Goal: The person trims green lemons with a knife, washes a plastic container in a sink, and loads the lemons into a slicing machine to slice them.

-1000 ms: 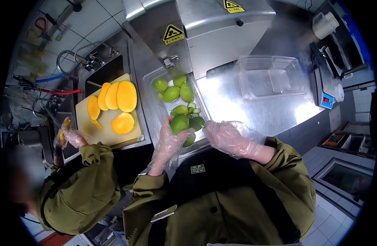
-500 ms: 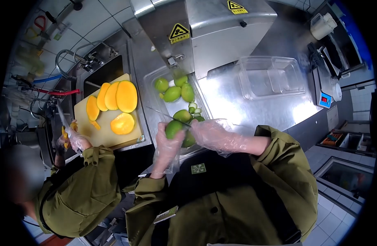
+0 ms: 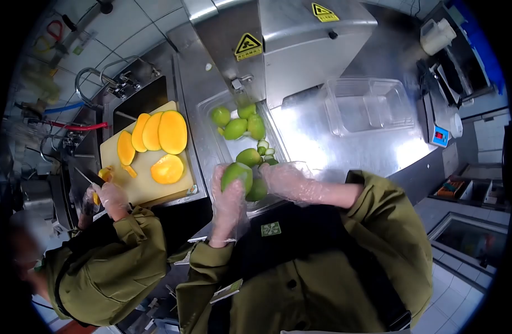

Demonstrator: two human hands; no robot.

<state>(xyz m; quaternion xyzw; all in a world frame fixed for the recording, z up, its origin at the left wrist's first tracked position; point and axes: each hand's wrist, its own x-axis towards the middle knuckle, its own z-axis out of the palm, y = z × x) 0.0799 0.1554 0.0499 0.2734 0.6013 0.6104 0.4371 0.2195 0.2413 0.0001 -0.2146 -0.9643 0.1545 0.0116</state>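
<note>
My left hand (image 3: pixel 229 203), in a clear plastic glove, is wrapped round a green lime (image 3: pixel 237 177) with a pale patch on its upper side. My gloved right hand (image 3: pixel 289 182) is closed just to the right of that lime, over the near end of a clear tray (image 3: pixel 203 119). It held a knife a moment earlier; the blade is hardly discernible now. Several whole limes (image 3: pixel 235 128) lie in the tray, two of them close to my hands. Small cut lime ends (image 3: pixel 264 147) sit in its middle.
Left of the tray, a cutting board (image 3: pixel 114 158) bears mango pieces (image 3: pixel 172 132) beside a sink. A co-worker's gloved hands (image 3: pixel 112 199) hold a knife (image 3: pixel 84 175) and mango. Rightward are a clear divided container (image 3: pixel 339 106) and a scale (image 3: pixel 440 135). A steel machine (image 3: pixel 306 58) stands behind.
The knife blade that crossed the lime has gone from clear view. My left hand has tilted the lime, so its pale patch shows. The co-worker's hands have shifted towards the cutting board.
</note>
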